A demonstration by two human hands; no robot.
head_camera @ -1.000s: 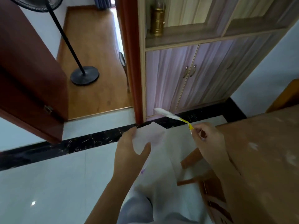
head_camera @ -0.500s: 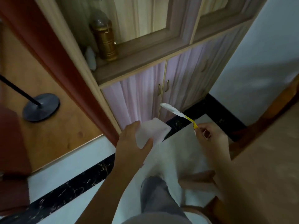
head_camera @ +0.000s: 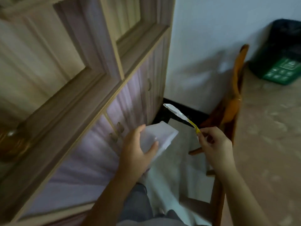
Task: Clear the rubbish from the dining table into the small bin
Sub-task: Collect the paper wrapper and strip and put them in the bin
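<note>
at the far right, against the white wall (head_camera: 211,38), the dark small bin (head_camera: 284,46) carries a green label (head_camera: 282,71) with white pictograms and lines of print, too blurred to read. no other writing shows.

the room, from the left: a tall wooden cabinet (head_camera: 73,79) fills that side, with glazed upper doors and a blurred brass-coloured jar (head_camera: 9,141) on its ledge; the lower doors are pale with a lilac tint and have small metal handles (head_camera: 117,131). a black skirting strip (head_camera: 187,111) runs along the foot of the wall above the pale tiled floor (head_camera: 175,176). a wooden chair (head_camera: 235,95) stands pushed up to the edge of the worn brownish worktop (head_camera: 268,152), and the bin sits at the worktop's far end.

the left hand (head_camera: 136,152) grips a folded white sheet of paper (head_camera: 162,136), thumb on top and fingers curled under it, held over the floor just beside the cabinet doors. the right hand (head_camera: 215,145), near it and beside the chair, pinches between thumb and forefinger the yellow end of a torn wrapper strip (head_camera: 178,113), whose white end sticks up and leftward. both pieces of rubbish are in the air, well apart from the bin. grey trousers (head_camera: 138,203) show below the forearms.
</note>
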